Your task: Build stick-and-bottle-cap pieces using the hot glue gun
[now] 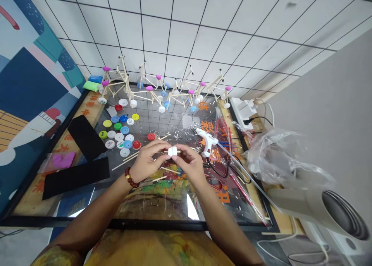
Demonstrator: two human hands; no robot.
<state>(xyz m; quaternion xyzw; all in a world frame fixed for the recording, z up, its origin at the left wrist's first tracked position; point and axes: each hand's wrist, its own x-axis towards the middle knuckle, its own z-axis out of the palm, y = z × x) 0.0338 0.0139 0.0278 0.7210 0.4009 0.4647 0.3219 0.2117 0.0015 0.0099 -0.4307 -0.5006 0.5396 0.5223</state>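
Observation:
Over the middle of the glass-topped table, a pair of white bottle caps (pixel 172 151) is pinched between my two hands, with a thin wooden stick poking out at both sides. My left hand (pixel 147 160), a beaded bracelet at its wrist, grips the caps from the left with thumb and fingertips. From the right, my right hand (pixel 191 163) closes on the same caps. Beneath the hands lie loose wooden sticks (pixel 159 178). A red cap (pixel 150 136) rests just beyond my left hand. The white glue gun (pixel 206 140) lies to the right of my right hand.
Many coloured bottle caps (pixel 117 126) lie at the left. Stick models with cap wheels (pixel 151 88) line the tiled wall. Black sheets (pixel 76 177) and a pink clay packet (pixel 62 160) lie far left. A power strip (pixel 241 109) and plastic bag (pixel 279 157) are at the right.

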